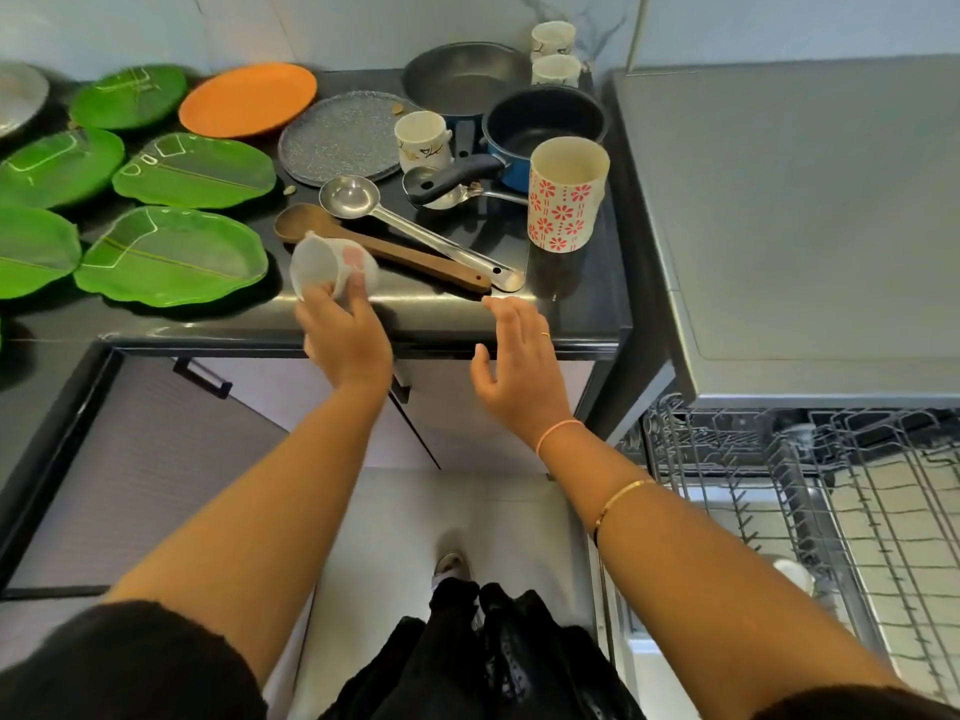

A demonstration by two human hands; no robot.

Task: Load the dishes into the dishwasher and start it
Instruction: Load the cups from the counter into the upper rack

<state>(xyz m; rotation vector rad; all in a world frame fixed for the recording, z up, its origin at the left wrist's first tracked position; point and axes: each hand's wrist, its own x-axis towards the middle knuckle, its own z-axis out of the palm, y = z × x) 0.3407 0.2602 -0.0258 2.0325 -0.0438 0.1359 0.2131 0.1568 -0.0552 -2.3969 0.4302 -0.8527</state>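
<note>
- Head view: the left hand (345, 335) grips a small translucent white cup with a pink mark (332, 265), with fingers and thumb curled round its side. The cup is tilted, its mouth turned to the left. It sits well to the left of the tall cream cup with red flowers (566, 194), near the front edge of the black tabletop (582, 298). I cannot tell if it touches the tabletop.
- The right hand (519, 366) holds nothing. Its fingers are straight and spread, and it hovers in front of the flowered cup, just before the tabletop edge.
- The wire rack of the dishwasher (883, 511) stands pulled out, below and to the right of the flowered cup. I see only one white item (792, 574) in it.
- The step in hand seems to be carrying the small cup to the rack. To do it well, I would keep the grip firm, turn the mouth down and set the cup between the wires so that it cannot tip.
- The long steel ladle (415, 226) and the brown wooden spoon (379, 241) lie left of the flowered cup, with their handle ends close to the front edge. A careless wrist could push them off.
- The grey dishwasher top (779, 200) lies to the right of the flowered cup, so the hand should pass in front of the tabletop corner and below this top.
- In front of the flowered cup, between the cabinet and the rack, there is open room for the arm. The rack also has much free place.
</note>
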